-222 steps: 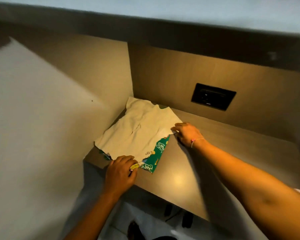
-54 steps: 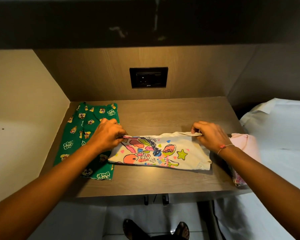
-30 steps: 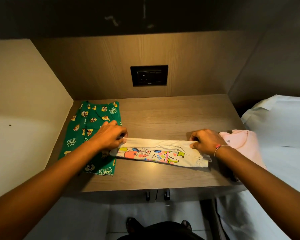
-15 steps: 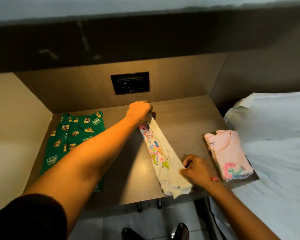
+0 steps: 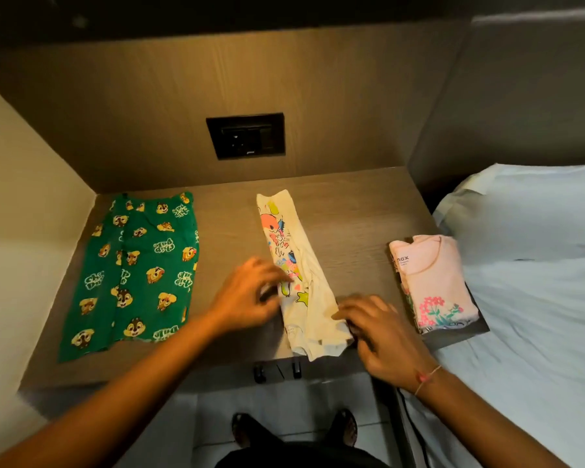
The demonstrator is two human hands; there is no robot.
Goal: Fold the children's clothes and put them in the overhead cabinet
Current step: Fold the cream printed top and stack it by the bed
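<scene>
A white children's shirt with a colourful print (image 5: 294, 265) lies folded into a long narrow strip on the wooden desk (image 5: 352, 224), running from the back toward the front edge. My left hand (image 5: 247, 295) rests at the strip's left side near its lower half, fingers spread and blurred. My right hand (image 5: 379, 329) touches the strip's near right corner, fingers apart. Green cartoon-print pants (image 5: 139, 271) lie flat at the left. A folded pink shirt with flowers (image 5: 433, 282) sits at the desk's right edge.
A black wall socket (image 5: 246, 136) is set in the back panel. A bed with pale sheets (image 5: 534, 265) adjoins the desk on the right. A wall (image 5: 21, 197) closes the left side. My feet (image 5: 294, 430) stand on the tiled floor below.
The white shirt was folded lengthwise, then turned to run front to back. My left hand has come back from the strip's far end to its near half; my right hand stays at the near end.
</scene>
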